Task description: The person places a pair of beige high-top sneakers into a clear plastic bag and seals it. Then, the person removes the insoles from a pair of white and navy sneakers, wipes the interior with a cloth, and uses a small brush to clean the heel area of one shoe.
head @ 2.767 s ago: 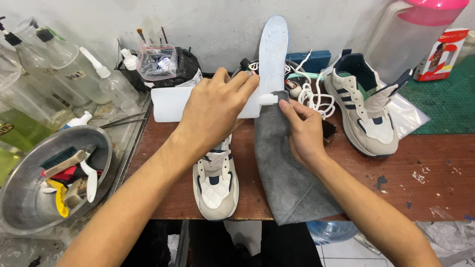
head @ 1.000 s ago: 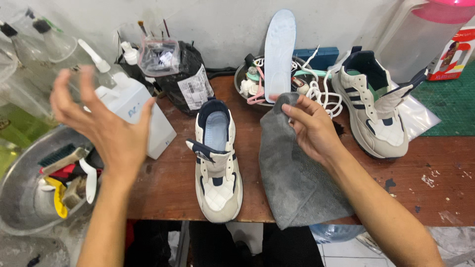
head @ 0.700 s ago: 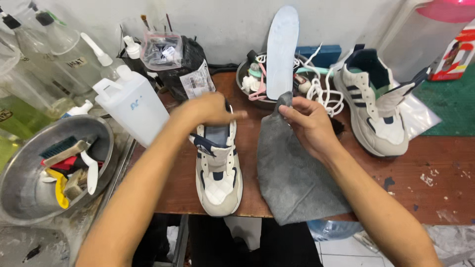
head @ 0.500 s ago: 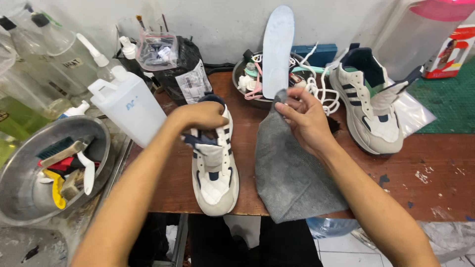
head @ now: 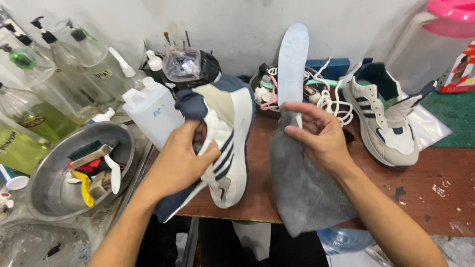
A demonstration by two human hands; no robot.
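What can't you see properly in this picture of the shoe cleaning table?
- Inside of the lifted shoe: head view, covered by the left hand.
- Top corner of the grey cloth: wrapped in the right hand.
- Pink-lidded jug: cut off by the top-right edge.
- Bowl behind the insole: contents too tangled to tell apart.

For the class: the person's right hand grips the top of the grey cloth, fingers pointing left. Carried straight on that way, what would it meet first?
Most likely the lifted sneaker held in the left hand. The right hand, pinching the grey cloth, points its fingers toward the shoe's pale sole edge, though depth is unclear from this single view.
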